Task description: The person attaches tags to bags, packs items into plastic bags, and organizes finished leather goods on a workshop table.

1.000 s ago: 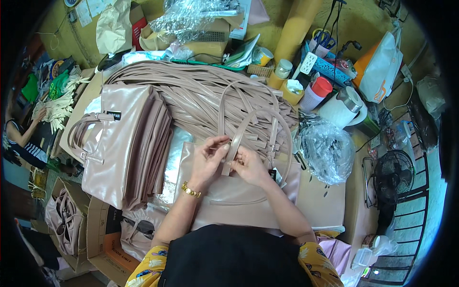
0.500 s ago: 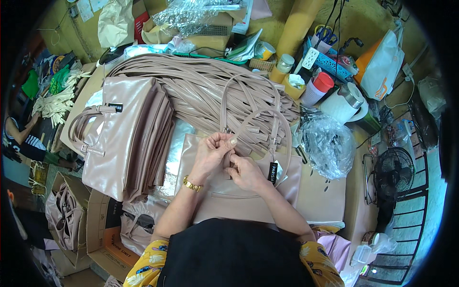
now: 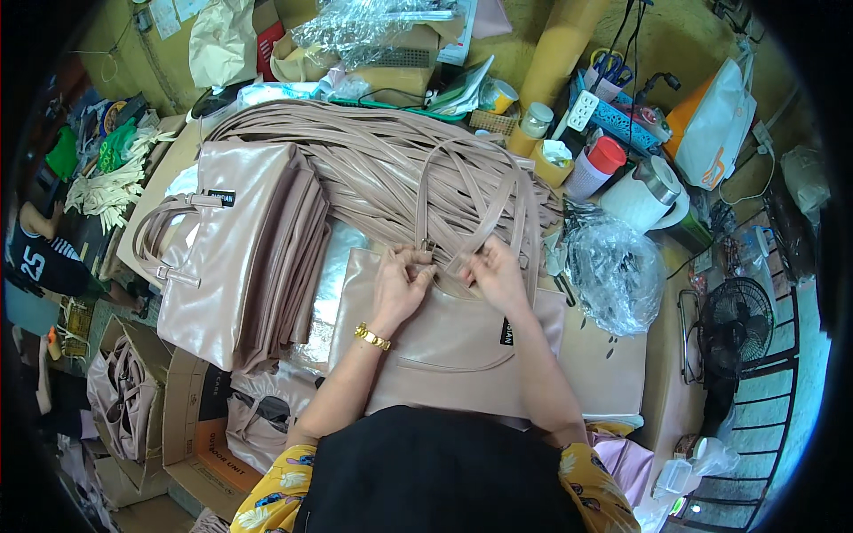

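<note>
A pinkish-beige handbag [image 3: 426, 330] lies flat in front of me, its strap [image 3: 433, 178] looping away over the far side. My left hand [image 3: 402, 286] is closed, fingertips pinching the strap's end by a small metal buckle [image 3: 427, 245]. Close to it, my right hand [image 3: 496, 280] is also closed, thumb and finger on a strap piece that slants up to the right. The exact grip of both hands is partly hidden by the fingers. A black tag [image 3: 506, 332] hangs beside my right forearm.
Finished bags [image 3: 235, 258] stand stacked at left. Behind lies a heap of loose straps [image 3: 355, 151]. Crumpled clear plastic [image 3: 615, 271], a white kettle [image 3: 641, 193] and a fan [image 3: 736, 327] are at right. An open carton [image 3: 200, 426] sits lower left; another person [image 3: 44, 249] is beyond.
My right hand has moved up and away from the bag's edge, drawing the strap piece with it. My left hand has shifted slightly right and down, fingers still together.
</note>
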The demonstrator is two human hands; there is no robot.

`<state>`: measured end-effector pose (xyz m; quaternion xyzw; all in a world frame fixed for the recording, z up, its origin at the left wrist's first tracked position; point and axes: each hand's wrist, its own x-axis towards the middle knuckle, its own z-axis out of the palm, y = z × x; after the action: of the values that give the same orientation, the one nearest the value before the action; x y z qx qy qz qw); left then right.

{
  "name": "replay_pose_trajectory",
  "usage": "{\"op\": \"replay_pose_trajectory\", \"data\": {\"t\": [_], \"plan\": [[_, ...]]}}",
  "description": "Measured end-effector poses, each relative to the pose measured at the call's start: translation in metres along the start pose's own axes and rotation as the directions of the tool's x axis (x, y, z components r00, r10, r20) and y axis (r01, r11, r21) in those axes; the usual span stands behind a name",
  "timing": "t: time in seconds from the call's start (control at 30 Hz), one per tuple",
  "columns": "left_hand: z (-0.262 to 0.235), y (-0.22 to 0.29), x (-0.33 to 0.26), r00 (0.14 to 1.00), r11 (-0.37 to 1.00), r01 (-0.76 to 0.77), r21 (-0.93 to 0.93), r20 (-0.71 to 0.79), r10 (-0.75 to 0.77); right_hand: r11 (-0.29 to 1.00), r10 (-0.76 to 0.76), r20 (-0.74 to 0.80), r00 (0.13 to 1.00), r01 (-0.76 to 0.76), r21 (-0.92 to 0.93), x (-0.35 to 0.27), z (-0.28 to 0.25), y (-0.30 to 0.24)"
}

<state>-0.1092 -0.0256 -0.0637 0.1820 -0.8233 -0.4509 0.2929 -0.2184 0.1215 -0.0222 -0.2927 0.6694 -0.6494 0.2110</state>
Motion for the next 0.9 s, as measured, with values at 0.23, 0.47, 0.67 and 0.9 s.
{"op": "replay_pose_trajectory", "data": {"t": [0.23, 0.47, 0.67, 0.9], "plan": [[0.005, -0.011, 0.013, 0.981, 0.958, 0.195, -0.211, 0.051, -0.188, 0.998, 0.047, -0.012, 0.999, -0.047, 0.030, 0.066, -0.009, 0.011], [0.014, -0.024, 0.005, 0.957, 0.841, 0.262, -0.474, 0.012, -0.291, 0.988, 0.152, 0.103, 0.983, -0.149, -0.032, 0.084, 0.003, 0.018], [0.017, -0.029, 0.009, 0.970, 0.946, 0.141, -0.293, -0.152, -0.192, 0.988, 0.102, 0.100, 0.990, -0.089, -0.127, 0.076, 0.015, 0.022], [0.010, -0.008, 0.006, 0.944, 0.988, -0.139, -0.065, -0.309, 0.113, 0.967, 0.236, 0.088, 0.968, -0.224, -0.125, 0.059, 0.029, 0.008]]}}
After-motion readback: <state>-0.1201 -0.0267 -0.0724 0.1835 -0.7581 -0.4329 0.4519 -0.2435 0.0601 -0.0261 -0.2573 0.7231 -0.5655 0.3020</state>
